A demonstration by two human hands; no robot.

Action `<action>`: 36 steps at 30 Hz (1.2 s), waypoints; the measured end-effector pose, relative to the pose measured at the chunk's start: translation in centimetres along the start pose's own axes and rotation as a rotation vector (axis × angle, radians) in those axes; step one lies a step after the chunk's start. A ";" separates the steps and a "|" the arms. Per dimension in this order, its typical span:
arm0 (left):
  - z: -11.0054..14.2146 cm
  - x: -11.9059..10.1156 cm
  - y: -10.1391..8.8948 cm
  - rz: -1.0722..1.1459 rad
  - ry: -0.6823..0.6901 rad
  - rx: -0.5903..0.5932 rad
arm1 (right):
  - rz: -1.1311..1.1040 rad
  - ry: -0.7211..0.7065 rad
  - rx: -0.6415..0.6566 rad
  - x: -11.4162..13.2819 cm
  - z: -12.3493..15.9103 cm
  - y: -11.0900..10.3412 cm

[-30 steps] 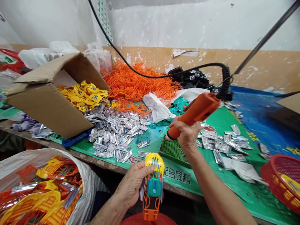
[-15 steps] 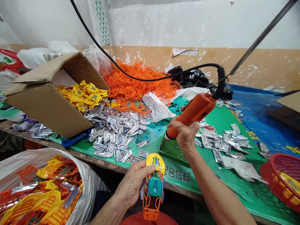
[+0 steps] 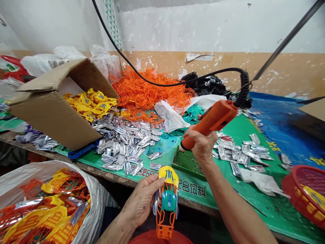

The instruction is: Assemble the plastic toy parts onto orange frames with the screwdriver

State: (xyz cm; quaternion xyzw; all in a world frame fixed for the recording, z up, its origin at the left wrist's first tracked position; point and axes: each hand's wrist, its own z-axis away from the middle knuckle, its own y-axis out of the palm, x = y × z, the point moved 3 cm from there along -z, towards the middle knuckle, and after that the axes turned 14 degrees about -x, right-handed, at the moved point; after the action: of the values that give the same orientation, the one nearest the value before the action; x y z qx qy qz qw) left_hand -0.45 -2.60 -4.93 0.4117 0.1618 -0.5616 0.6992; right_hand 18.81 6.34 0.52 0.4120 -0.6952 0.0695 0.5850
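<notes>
My left hand (image 3: 142, 200) is shut on a plastic toy car shell (image 3: 167, 203) near the bottom of the view. The shell has a yellow nose, a teal centre piece and an open orange frame. My right hand (image 3: 201, 145) grips an orange corded glue gun (image 3: 213, 120), its pale tip pointing down and left. That tip hangs above the table, apart from the toy. A black coiled cable (image 3: 243, 88) runs up from the gun's rear end.
Loose silver parts (image 3: 122, 145) lie on the green table mat (image 3: 228, 135) on both sides of a green perforated tray (image 3: 186, 162). Behind are a cardboard box (image 3: 50, 115) of yellow parts and orange frames (image 3: 149, 91). A white sack (image 3: 48, 203) and a red basket (image 3: 303, 193) sit low at either side.
The toy has turned slightly in my left hand, and the view has shifted a little. My right hand still holds the glue gun in nearly the same pose.
</notes>
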 end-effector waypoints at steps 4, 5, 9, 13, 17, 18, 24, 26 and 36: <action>-0.3 0.2 -0.1 0.012 0.000 -0.014 | -0.030 -0.011 0.011 0.4 -0.2 -0.2; -0.3 0.1 -0.1 0.016 0.001 -0.015 | -0.038 -0.011 0.012 0.5 -0.3 -0.2; -0.4 0.1 -0.1 0.018 0.003 -0.018 | -0.056 -0.010 0.007 0.9 -0.3 -0.2; -0.5 -0.1 -0.1 0.018 0.030 -0.048 | -0.083 0.011 0.013 1.7 -0.2 0.0; -0.6 -0.2 0.0 -0.017 0.038 -0.071 | -0.172 0.049 0.011 3.0 -0.2 -0.1; -0.6 -0.3 0.0 -0.029 0.044 -0.079 | -0.194 0.055 0.007 3.4 -0.2 -0.1; -0.6 -1.6 -0.6 -0.149 0.169 -0.191 | -0.271 0.101 -0.012 5.2 -0.6 -0.5; -0.7 -2.2 -0.9 -0.213 0.240 -0.250 | -0.289 0.144 -0.014 5.6 -0.8 -0.7; -0.7 -4.2 2.6 -0.671 0.589 -0.054 | -0.441 0.339 0.176 7.4 -1.5 -1.0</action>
State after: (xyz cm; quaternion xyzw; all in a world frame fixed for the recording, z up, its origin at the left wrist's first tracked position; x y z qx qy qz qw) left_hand 0.83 0.71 -1.45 0.4606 0.4932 -0.6116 0.4130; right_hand 20.79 2.98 7.03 0.5847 -0.4725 0.0685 0.6559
